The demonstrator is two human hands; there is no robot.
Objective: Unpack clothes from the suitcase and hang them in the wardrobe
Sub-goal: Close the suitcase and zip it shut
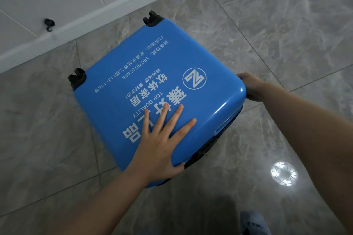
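My left hand [160, 145] lies flat on the blue suitcase [152, 74], fingers [179, 109] spread straight across its lid. My right hand [252, 87] grips its far right corner, fingers curled around the edge. The suitcase lies closed on the floor [286, 34].

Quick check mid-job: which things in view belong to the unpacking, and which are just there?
Job:
blue suitcase, closed, lying on the floor
left hand, flat on its shell
right hand, at its corner

Just there:
doorstop
grey tiled floor
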